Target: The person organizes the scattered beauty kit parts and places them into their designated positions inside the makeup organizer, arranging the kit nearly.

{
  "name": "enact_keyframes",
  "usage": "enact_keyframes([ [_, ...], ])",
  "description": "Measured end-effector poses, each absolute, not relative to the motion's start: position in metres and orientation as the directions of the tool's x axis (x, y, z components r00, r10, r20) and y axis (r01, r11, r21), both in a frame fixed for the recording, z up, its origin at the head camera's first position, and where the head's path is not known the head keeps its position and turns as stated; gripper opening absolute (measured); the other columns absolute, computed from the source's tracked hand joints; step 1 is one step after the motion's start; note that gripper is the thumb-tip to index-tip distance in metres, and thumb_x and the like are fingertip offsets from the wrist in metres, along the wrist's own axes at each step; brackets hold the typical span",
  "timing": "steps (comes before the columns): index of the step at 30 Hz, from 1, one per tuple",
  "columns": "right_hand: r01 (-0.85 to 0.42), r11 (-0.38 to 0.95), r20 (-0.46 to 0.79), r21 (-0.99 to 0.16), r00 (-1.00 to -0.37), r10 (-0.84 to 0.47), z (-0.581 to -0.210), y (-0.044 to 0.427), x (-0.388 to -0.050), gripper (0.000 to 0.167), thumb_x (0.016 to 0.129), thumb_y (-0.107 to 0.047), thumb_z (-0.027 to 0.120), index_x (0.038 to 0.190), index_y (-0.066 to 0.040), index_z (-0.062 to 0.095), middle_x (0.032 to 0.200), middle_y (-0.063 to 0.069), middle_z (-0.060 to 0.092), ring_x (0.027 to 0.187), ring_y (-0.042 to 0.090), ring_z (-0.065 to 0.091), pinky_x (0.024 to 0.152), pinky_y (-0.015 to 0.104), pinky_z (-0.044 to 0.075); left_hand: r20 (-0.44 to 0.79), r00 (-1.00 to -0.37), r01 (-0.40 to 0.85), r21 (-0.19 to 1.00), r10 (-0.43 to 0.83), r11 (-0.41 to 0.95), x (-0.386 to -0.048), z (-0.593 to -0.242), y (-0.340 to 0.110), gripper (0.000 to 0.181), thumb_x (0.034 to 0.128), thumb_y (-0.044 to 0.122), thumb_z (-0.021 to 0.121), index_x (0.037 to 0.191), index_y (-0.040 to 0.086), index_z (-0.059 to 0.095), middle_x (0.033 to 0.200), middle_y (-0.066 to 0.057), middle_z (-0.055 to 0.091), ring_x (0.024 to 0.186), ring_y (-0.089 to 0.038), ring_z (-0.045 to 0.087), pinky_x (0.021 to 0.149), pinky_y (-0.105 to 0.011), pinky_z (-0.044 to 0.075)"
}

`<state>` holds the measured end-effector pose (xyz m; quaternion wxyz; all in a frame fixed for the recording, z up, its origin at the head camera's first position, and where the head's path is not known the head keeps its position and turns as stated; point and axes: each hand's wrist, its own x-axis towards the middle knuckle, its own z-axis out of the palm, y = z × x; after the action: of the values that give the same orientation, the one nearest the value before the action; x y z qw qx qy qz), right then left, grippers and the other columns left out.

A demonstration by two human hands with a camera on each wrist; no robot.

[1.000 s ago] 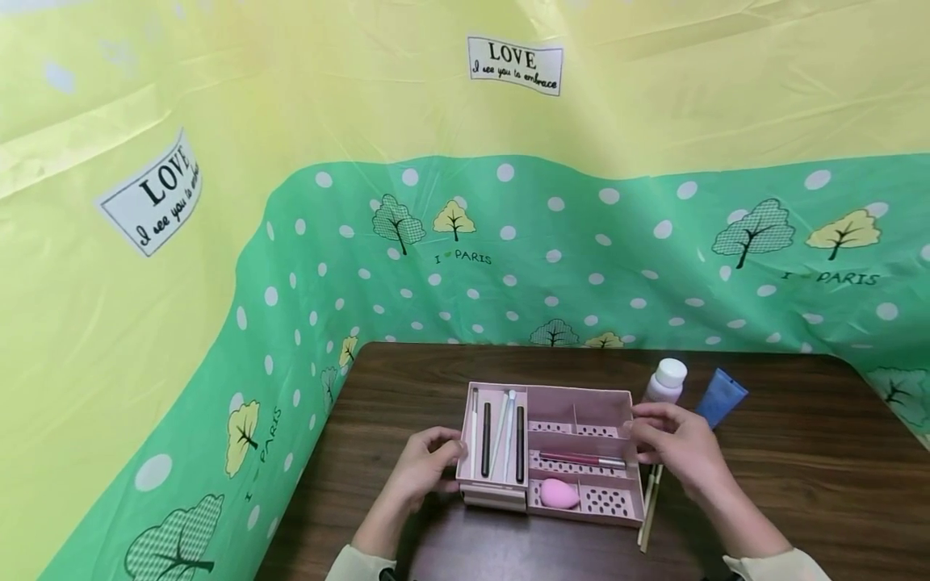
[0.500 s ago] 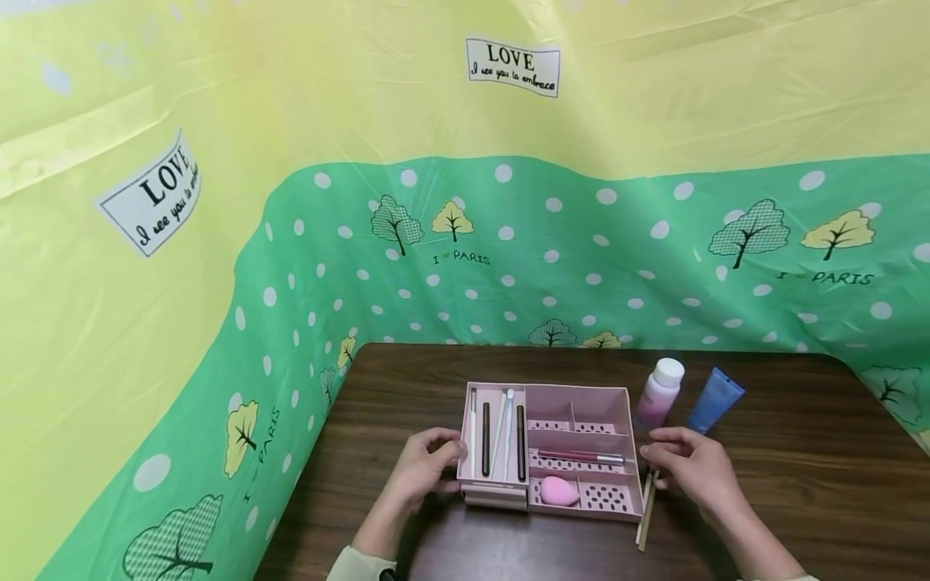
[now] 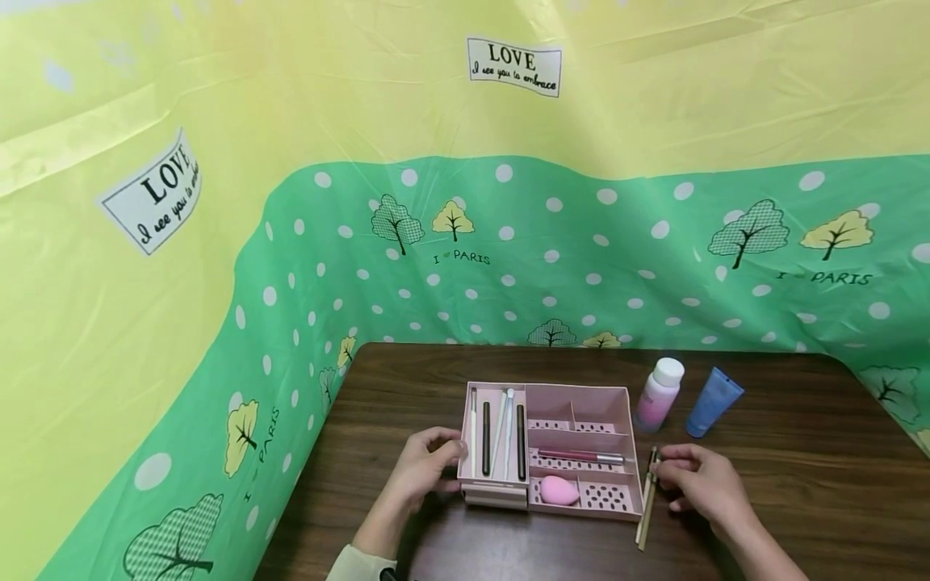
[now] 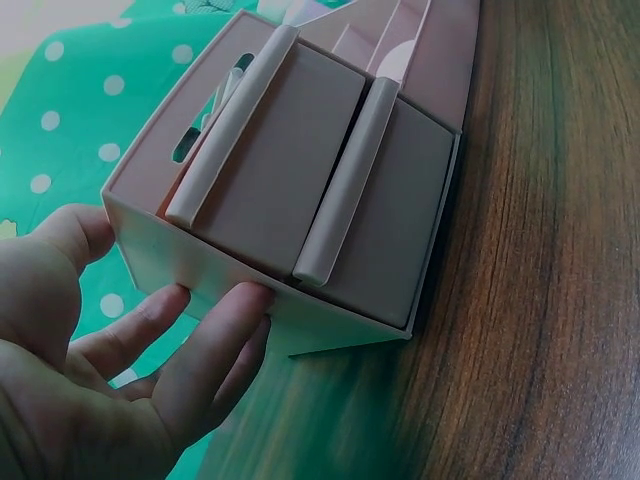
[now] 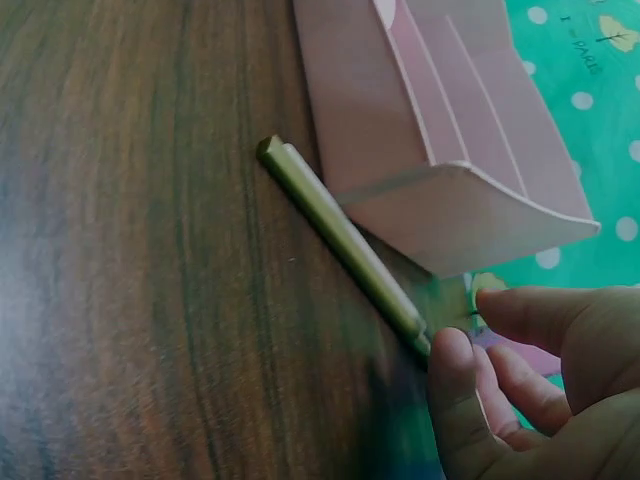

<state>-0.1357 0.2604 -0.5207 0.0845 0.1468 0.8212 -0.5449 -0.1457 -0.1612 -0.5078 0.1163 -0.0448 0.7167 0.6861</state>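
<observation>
"Listing by grip, starting with the item at the right hand (image 3: 705, 486)."

"Slim gold sticks (image 5: 338, 248), two, lying side by side on the counter (image 3: 806, 476), well out from its back edge and just beside the right wall of the pink organizer (image 3: 548, 406)."

"Right grip, condition?"

"Thumb and fingers at the stick ends nearer the counter's back edge; whether pinching or merely touching, cannot tell."

"Left hand (image 3: 425, 464)?"

"Released: thumb and fingertips laid against the organizer's left wall, the side facing the counter's left edge; not wrapped round it."

"Handling notes, if picking up is the step, as it appears?"

"Judged best: thumb on one side, fingers opposite, both sticks gathered together so neither rolls away. Raise them before any sideways move; the organizer's wall stands close. Left hand: light steadying only, since a hard push could slide the organizer into the sticks."

"Adjacent stock?"

"Pink-and-white bottle (image 3: 659, 395), one; blue tube (image 3: 715, 403), one. Both lie between the right hand and the counter's back edge, toward its back right corner. Advisable: a lift on the near side, knuckles clear of both."
</observation>
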Motion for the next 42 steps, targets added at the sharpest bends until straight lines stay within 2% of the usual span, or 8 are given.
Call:
enact_keyframes([
  [4,0.323,0.386,-0.288,-0.864,-0.946,0.146,-0.526,0.261,-0.135,0.054,0.090,-0.015,0.076,0.132,0.011,0.055,0.092,0.001,0.072,0.075,0.013,0.067,0.057,0.037,0.062,-0.228,-0.969,-0.223,0.973,0.096,0.058,-0.146,-0.508,-0.162,0.039,0.0895,0.019,0.070,0.123,-0.002,0.067,0.105,-0.012,0.065,0.090,-0.024,0.064,0.064,-0.042,0.065],
  [9,0.285,0.482,-0.238,-0.828,-0.958,0.158,-0.532,0.261,-0.134,0.050,0.087,-0.017,0.078,0.126,0.008,0.061,0.085,0.001,0.072,0.068,0.012,0.065,0.051,0.036,0.060,-0.226,-0.969,-0.222,0.973,0.095,0.056,-0.146,-0.507,-0.161,0.039,0.0899,0.018,0.070,0.124,-0.002,0.067,0.103,-0.010,0.064,0.089,-0.023,0.064,0.064,-0.042,0.065],
  [17,0.233,0.607,-0.165,-0.760,-0.972,0.167,-0.537,0.262,-0.137,0.043,0.084,-0.018,0.078,0.118,0.005,0.066,0.082,0.003,0.070,0.052,0.020,0.061,0.045,0.036,0.056,-0.234,-0.968,-0.230,0.972,0.093,0.045,-0.146,-0.507,-0.161,0.039,0.0889,0.017,0.070,0.123,-0.002,0.067,0.101,-0.009,0.063,0.088,-0.023,0.062,0.063,-0.042,0.065],
  [42,0.212,0.667,-0.156,-0.714,-0.977,0.144,-0.530,0.261,-0.142,0.036,0.081,-0.012,0.078,0.110,0.006,0.065,0.080,0.004,0.071,0.052,0.018,0.065,0.047,0.034,0.057,-0.230,-0.969,-0.226,0.973,0.087,0.048,-0.145,-0.505,-0.160,0.036,0.0884,0.016,0.071,0.119,-0.002,0.068,0.097,-0.007,0.063,0.087,-0.021,0.060,0.063,-0.043,0.065],
])
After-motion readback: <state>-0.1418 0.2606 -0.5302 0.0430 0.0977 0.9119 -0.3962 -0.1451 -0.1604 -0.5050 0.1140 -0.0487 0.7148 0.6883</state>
